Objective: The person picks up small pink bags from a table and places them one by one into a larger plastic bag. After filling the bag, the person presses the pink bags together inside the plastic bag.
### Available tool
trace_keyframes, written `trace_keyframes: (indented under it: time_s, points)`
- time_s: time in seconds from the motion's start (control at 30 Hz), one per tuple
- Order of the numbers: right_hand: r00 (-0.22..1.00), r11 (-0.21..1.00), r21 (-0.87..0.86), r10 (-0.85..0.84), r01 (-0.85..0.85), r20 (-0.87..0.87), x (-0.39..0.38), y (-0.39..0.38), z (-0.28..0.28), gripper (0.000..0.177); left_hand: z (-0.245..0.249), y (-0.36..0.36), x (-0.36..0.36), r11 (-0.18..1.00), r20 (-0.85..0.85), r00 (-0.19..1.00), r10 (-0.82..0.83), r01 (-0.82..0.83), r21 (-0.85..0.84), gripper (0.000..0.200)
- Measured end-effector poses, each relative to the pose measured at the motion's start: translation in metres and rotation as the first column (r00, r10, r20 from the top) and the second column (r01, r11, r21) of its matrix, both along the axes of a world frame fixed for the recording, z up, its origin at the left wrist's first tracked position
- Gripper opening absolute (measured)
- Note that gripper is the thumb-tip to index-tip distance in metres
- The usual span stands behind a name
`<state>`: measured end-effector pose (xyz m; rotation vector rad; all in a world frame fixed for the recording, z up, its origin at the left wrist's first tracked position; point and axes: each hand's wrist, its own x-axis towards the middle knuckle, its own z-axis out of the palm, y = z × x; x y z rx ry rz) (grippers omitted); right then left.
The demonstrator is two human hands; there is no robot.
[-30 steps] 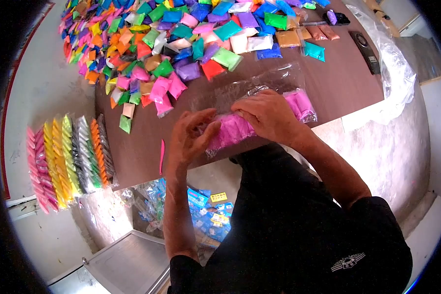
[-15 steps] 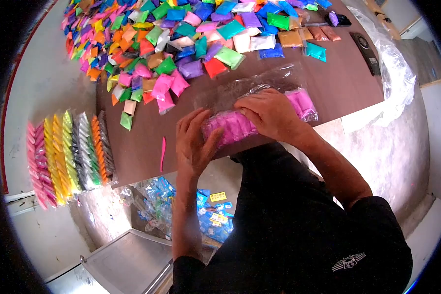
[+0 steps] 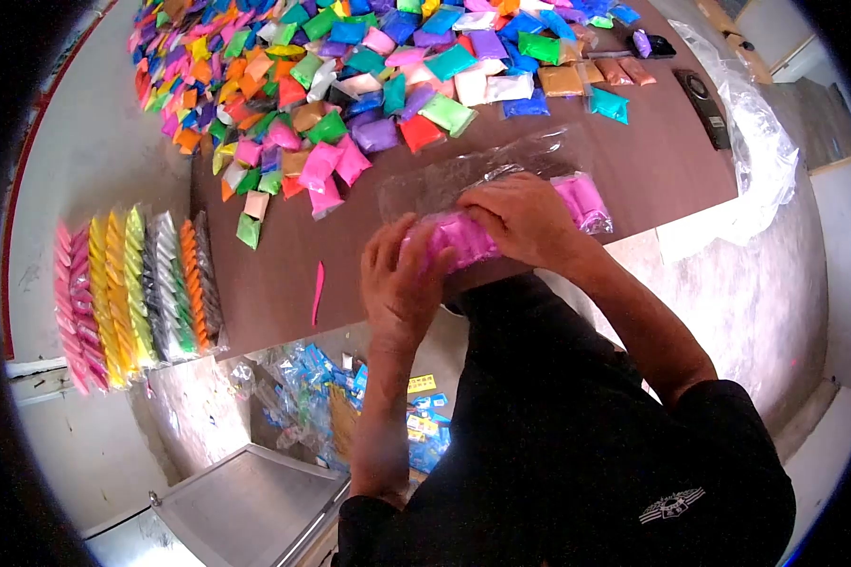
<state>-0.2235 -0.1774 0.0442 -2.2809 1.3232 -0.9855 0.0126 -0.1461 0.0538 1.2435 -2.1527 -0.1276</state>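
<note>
A clear plastic bag (image 3: 539, 151) holding a row of pink packets (image 3: 581, 200) lies along the table's near edge. My left hand (image 3: 402, 274) rests on the bag's left end, fingers spread and bent over the pink packets. My right hand (image 3: 520, 215) is on the middle of the bag, its fingers pressed together on the plastic. Part of the pink row is hidden beneath both hands.
Many coloured packets (image 3: 373, 61) are heaped on the brown table (image 3: 284, 255). Twisted coloured bundles (image 3: 128, 293) stand at left, with a pink stick (image 3: 319, 293) nearer. At right are a black object (image 3: 700, 104) and crumpled plastic (image 3: 761, 142).
My left hand has moved to the right, further over the pink packets. My right hand has barely moved and stays on the bag. The view has shifted slightly.
</note>
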Motion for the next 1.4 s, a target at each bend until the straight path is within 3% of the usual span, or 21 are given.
trace_keyframes:
  time_s: [0.07,0.27,0.47,0.53,0.6,0.67,0.8,1.17,1.23,1.33,1.4]
  points:
    - [1.000,1.000,0.004,-0.002,0.002,0.002,0.000,0.000,-0.002,0.018,-0.007,0.001,-0.006,0.999,0.001,0.999,-0.046,0.046,0.001,0.040]
    - [1.000,0.998,0.054,0.012,-0.011,-0.018,0.000,-0.001,0.005,0.018,-0.006,0.005,-0.018,0.997,0.086,0.996,0.030,-0.024,-0.069,0.031]
    - [1.000,0.999,0.047,0.013,-0.013,0.010,-0.001,0.000,0.003,0.019,-0.007,0.013,-0.008,0.998,-0.013,0.999,0.052,-0.053,-0.045,0.032]
    - [0.999,0.999,0.047,0.021,-0.022,0.024,0.001,0.000,0.001,0.019,-0.010,0.017,-0.008,0.996,0.101,0.995,0.029,-0.021,-0.087,0.034]
    - [0.997,0.999,-0.054,-0.002,0.005,0.073,0.003,-0.002,-0.003,0.015,-0.015,0.018,-0.012,0.993,0.127,0.991,0.043,-0.029,-0.111,0.034]
    - [0.998,1.000,-0.024,-0.006,0.007,0.060,0.002,-0.002,-0.001,0.015,-0.014,0.018,-0.014,0.989,0.148,0.987,0.056,-0.035,-0.143,0.034]
    - [0.999,0.998,0.066,0.000,-0.003,0.051,0.000,-0.001,0.005,0.019,-0.004,0.020,-0.014,0.995,0.131,0.990,0.053,-0.041,-0.091,0.037]
    - [0.998,1.000,-0.003,-0.027,0.027,0.062,0.002,-0.004,-0.002,0.018,0.007,0.008,-0.019,0.996,0.113,0.993,-0.037,0.028,0.083,0.043]
    - [0.997,0.999,-0.046,-0.025,0.028,0.075,0.004,-0.004,-0.006,0.018,0.011,-0.004,-0.009,0.995,-0.021,1.000,0.021,-0.019,0.102,0.042]
    - [0.992,0.997,-0.071,-0.034,0.043,0.118,0.004,-0.005,-0.003,0.019,0.008,-0.038,0.009,0.988,-0.067,0.993,0.102,-0.093,0.123,0.045]
    - [0.996,0.996,0.056,-0.070,0.067,0.055,0.003,-0.002,0.003,0.016,0.008,-0.064,0.014,0.984,-0.029,0.989,0.144,-0.140,0.107,0.044]
